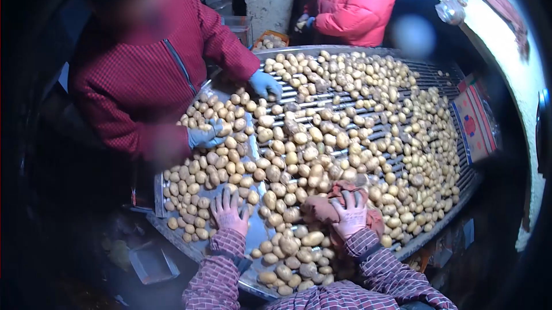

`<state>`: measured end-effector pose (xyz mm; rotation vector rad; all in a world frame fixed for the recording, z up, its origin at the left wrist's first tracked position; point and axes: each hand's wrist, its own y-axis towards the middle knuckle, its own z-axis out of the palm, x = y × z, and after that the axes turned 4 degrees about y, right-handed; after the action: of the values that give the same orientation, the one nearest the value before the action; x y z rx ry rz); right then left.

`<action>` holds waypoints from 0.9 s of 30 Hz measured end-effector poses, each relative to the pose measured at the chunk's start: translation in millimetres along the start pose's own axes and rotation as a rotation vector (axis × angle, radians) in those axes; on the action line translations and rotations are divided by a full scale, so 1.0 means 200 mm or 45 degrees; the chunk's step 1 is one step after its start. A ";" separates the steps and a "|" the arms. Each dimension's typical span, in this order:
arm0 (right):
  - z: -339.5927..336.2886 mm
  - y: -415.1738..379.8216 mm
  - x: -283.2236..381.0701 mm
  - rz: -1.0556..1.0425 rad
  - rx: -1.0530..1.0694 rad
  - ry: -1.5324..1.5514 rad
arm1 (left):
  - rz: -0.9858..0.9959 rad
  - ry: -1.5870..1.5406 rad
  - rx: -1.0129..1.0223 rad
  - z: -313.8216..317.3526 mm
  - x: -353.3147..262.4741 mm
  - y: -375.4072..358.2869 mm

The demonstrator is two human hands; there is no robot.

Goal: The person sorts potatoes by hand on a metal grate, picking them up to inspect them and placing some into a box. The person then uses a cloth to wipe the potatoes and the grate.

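My left hand [229,212], in a thin glove with dark fingertips, lies palm down with fingers apart at the edge of a group of potatoes [210,163] on the smooth metal part of the table. My right hand [349,215], gloved the same way, presses on a bunched reddish cloth [322,209] and grips it among the potatoes; the cloth shows on both sides of the hand. Potatoes also lie between my hands and close to my body, and the undersides of both hands are hidden.
Slatted metal bars [376,132] carry many more potatoes. Across the left side, a co-worker's gloved hands [265,85] touch potatoes. Another person in a pink jacket [356,8] stands at the back. A cardboard box [474,117] is at the right edge, and a tray [152,263] lies lower left.
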<state>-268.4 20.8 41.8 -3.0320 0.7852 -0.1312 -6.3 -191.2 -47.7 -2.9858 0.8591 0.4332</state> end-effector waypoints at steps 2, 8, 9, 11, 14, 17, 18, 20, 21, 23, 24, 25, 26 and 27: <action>-0.02 0.10 0.00 -0.029 -0.031 -0.079 | 0.034 -0.023 -0.031 0.02 0.05 0.01; -0.01 0.47 -0.33 0.073 -0.401 -0.166 | -0.019 -0.042 -0.037 -0.01 0.04 0.04; -0.04 0.57 -0.41 0.093 -0.414 -0.177 | -0.012 -0.042 -0.032 0.00 0.05 0.05; 0.01 0.75 -0.70 0.179 -0.340 -0.190 | -0.020 -0.112 0.065 -0.02 0.02 0.07; 0.00 1.09 -1.02 0.508 -0.108 -0.440 | -0.002 -0.027 0.082 -0.01 0.01 0.09; -0.08 1.39 -1.08 0.828 0.110 -0.480 | 0.023 -0.050 0.124 -0.01 -0.01 0.10; -0.07 1.46 -1.07 0.938 0.106 -0.365 | 0.026 -0.053 0.132 -0.02 -0.03 0.11; -0.13 1.50 -0.86 0.861 0.207 -0.318 | 0.043 -0.047 0.122 -0.01 -0.04 0.11; -0.09 1.47 -0.80 0.682 0.188 -0.293 | 0.046 -0.049 0.105 -0.01 -0.05 0.11; 0.07 1.42 -0.79 0.372 0.104 -0.125 | 0.052 -0.052 0.102 -0.02 -0.07 0.11; 0.18 1.40 -0.81 0.239 0.034 0.020 | 0.049 -0.041 0.094 -0.01 -0.07 0.11; 0.13 1.29 -0.70 0.193 0.053 0.031 | 0.052 -0.026 0.090 0.00 -0.07 0.10; 0.06 1.15 -0.60 0.147 0.066 0.042 | 0.057 -0.013 0.081 0.01 -0.06 0.09; 0.07 1.03 -0.58 0.034 -0.002 0.069 | 0.067 -0.010 0.071 0.02 -0.06 0.09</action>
<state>-467.2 -103.6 13.6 -3.0301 0.8297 -0.2137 -27.1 -200.5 -46.8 -2.9151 0.9348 0.4147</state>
